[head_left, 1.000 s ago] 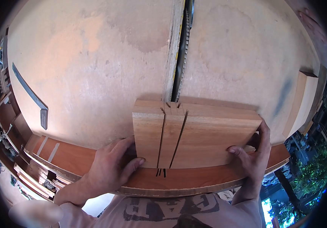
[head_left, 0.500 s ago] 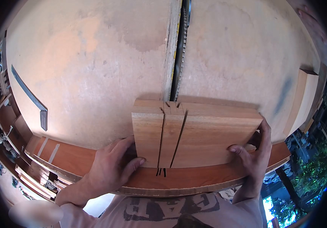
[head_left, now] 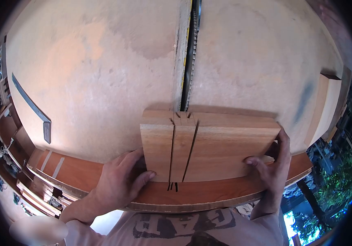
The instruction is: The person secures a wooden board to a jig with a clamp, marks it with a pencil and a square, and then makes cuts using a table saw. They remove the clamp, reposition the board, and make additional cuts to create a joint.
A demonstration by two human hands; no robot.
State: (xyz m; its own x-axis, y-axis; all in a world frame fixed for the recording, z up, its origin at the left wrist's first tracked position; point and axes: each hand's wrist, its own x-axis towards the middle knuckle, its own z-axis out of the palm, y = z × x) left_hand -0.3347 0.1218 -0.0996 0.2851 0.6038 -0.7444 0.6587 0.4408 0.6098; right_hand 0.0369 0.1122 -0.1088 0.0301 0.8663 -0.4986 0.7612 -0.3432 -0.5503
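Note:
A thick wooden board (head_left: 229, 151) with two long saw cuts across its face sits at the near edge of the saw table (head_left: 114, 82). My left hand (head_left: 120, 176) grips its left end, thumb on the near lower corner and fingers behind. On the right end, my right hand (head_left: 270, 164) is closed, thumb on the face and fingers round the far side. Beyond the board, a toothed saw blade (head_left: 191, 69) shows in the slot. Small notches mark the board's top edge, in line with that slot.
A sliding bevel (head_left: 36, 108) lies on the left of the table. On the right rests a wooden block (head_left: 325, 106). A reddish wooden strip (head_left: 208, 190) with dark marks runs along the front edge. Shelves with wood pieces (head_left: 36, 197) stand at lower left. A blurred hand shows at upper right.
The board and both hands keep nearly the same place. The board has shifted very slightly left and toward me in view, and the blade slot also appears a little further left.

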